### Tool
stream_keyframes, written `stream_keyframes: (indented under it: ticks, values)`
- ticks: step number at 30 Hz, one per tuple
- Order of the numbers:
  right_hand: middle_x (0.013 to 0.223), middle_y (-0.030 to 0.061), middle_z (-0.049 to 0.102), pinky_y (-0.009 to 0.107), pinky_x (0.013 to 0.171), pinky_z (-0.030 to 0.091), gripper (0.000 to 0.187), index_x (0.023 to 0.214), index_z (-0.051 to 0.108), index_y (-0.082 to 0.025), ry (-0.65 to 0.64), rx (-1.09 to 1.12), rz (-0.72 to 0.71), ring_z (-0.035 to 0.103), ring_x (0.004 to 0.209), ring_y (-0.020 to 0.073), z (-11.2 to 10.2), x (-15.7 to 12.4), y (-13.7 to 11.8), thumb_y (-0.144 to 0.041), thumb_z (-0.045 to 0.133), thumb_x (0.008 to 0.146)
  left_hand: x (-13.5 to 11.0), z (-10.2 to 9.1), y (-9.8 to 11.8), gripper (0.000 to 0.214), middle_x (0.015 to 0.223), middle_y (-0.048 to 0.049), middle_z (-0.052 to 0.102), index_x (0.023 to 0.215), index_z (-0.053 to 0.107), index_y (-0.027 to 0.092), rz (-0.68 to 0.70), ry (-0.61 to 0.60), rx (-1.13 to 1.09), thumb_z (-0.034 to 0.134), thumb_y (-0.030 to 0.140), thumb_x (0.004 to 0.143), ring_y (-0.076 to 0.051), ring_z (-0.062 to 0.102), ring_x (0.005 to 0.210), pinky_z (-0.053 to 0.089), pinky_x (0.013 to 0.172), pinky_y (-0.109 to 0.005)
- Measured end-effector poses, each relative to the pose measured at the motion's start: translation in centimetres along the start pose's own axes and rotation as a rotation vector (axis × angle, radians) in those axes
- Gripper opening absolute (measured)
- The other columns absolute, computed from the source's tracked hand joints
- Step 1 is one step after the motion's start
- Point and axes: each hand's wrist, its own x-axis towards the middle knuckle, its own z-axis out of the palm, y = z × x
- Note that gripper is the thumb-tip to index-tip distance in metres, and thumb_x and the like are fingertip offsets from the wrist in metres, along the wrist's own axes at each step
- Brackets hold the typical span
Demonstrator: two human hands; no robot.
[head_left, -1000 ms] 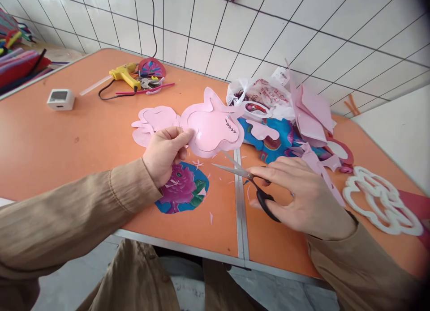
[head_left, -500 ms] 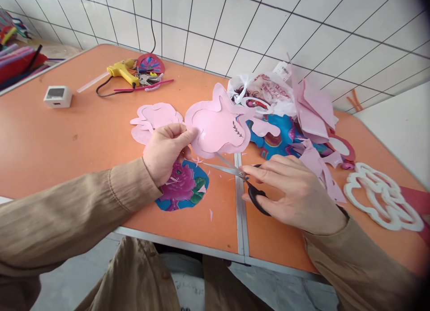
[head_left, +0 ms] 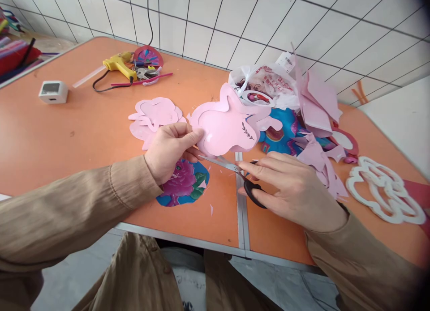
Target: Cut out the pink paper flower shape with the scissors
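Between the thumb and fingers of my left hand [head_left: 174, 145] is a pink paper cutout [head_left: 223, 126], curvy in outline, with a small dark leaf sprig printed on its right side. It is held above the table. My right hand [head_left: 285, 185] grips black-handled scissors [head_left: 237, 169]. Their blades point left and lie at the cutout's lower edge, close to my left fingertips. Below my left hand lies a blue piece with a purple flower print [head_left: 183, 183], partly covered by the hand. Other pink cutouts [head_left: 156, 114] rest on the table behind my left hand.
A yellow glue gun [head_left: 121, 66] and a small white box [head_left: 53, 92] are at the back left. At the right lie a plastic bag [head_left: 268, 85], pink scraps [head_left: 317, 161], blue printed fabric [head_left: 282, 129] and white cloud-shaped frames [head_left: 383, 190]. A metal seam [head_left: 241, 221] crosses the orange table.
The scissor blades have moved up to the cutout's lower edge and closed closer together. The pink cutout has shifted slightly right, and its lower margin looks narrower.
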Motion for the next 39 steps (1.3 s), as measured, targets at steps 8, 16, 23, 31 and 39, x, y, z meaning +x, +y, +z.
stream_keyframes:
  ticks: [8,16,23,31,39]
  values:
    - [0.068,0.0026,0.061,0.034,0.060,0.043,0.031,0.112,0.068,-0.014,-0.014,-0.102,0.018,0.052,0.065,0.0200,-0.1,0.2,-0.7,-0.006,0.058,0.084,-0.3,0.4,0.3,0.031,0.056,-0.0025,0.065,0.059,0.051,0.016,-0.062,0.028,-0.073,0.065,0.014,0.087,-0.010,0.065,0.049,0.048,0.044,-0.015]
    - [0.070,0.0065,0.065,0.037,0.060,0.047,0.027,0.112,0.069,-0.010,0.030,-0.176,0.039,0.056,0.067,0.0230,-0.2,0.3,-2.0,-0.008,0.056,0.088,-0.7,0.5,0.3,0.031,0.058,-0.0041,0.065,0.059,0.051,0.016,-0.054,0.045,-0.107,0.066,0.012,0.086,-0.011,0.066,0.053,0.053,0.050,-0.017]
    - [0.071,0.0062,0.064,0.039,0.066,0.051,0.024,0.110,0.067,-0.009,0.018,-0.165,0.036,0.059,0.069,0.0237,-0.2,0.4,-2.5,-0.009,0.054,0.090,-0.8,0.4,0.3,0.030,0.057,-0.0031,0.065,0.061,0.049,0.017,-0.043,-0.002,-0.083,0.063,0.013,0.087,-0.013,0.068,0.052,0.052,0.047,-0.018]
    - [0.070,0.0032,0.060,0.037,0.065,0.051,0.029,0.117,0.063,-0.016,-0.027,-0.134,0.031,0.061,0.072,0.0235,-0.7,-0.3,-2.1,-0.010,0.054,0.090,-0.3,0.2,0.3,0.031,0.051,-0.0025,0.064,0.061,0.049,0.018,-0.003,-0.009,-0.052,0.062,0.015,0.088,-0.011,0.061,0.041,0.045,0.040,-0.016]
    - [0.069,0.0024,0.056,0.037,0.065,0.050,0.031,0.118,0.063,-0.015,-0.023,-0.096,0.030,0.062,0.072,0.0240,-0.4,-0.9,-1.6,-0.008,0.056,0.089,-0.3,0.3,0.4,0.031,0.053,-0.0028,0.065,0.059,0.051,0.016,-0.034,0.013,-0.072,0.064,0.013,0.088,-0.010,0.062,0.042,0.048,0.043,-0.016]
